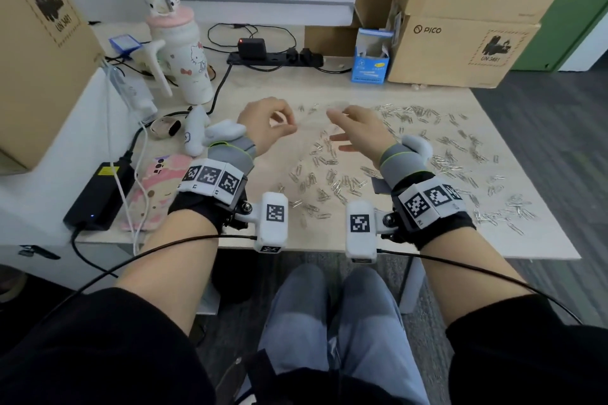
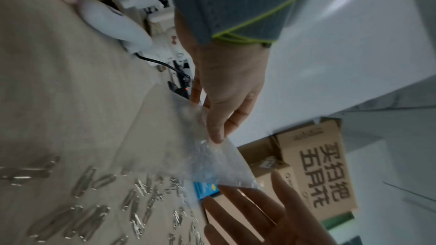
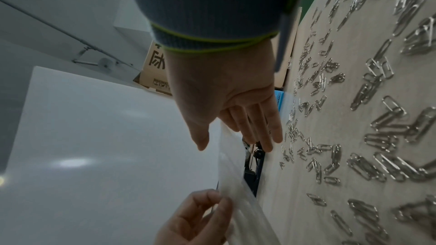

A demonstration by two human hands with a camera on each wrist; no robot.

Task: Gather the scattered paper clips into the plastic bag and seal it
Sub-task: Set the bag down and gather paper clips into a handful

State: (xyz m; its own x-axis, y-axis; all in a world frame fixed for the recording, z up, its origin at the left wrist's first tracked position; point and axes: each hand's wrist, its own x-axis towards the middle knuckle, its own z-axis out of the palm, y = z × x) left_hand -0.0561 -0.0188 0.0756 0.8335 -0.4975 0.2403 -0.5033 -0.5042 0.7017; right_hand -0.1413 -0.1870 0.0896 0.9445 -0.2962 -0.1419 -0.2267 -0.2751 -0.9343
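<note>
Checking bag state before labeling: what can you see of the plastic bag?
The bag is a small, clear, thin plastic pouch, crinkled and glinting. It is held up above the desk, between the two hands. The left hand pinches one edge with thumb and fingers; the right hand has straight fingers against the other side. Whether any clips are inside, or its mouth is open, cannot be told. Clips lie scattered on the desk below.

An office: desk [image 1: 378, 233], power strip [image 1: 273, 60], cardboard boxes [image 1: 460, 49], carpet floor [image 1: 559, 148]

Plastic bag [image 2: 207, 157] between hands; paper clips [image 1: 332, 174] on table [image 1: 411, 240] (mostly right); boxes [image 1: 460, 49] behind.
</note>
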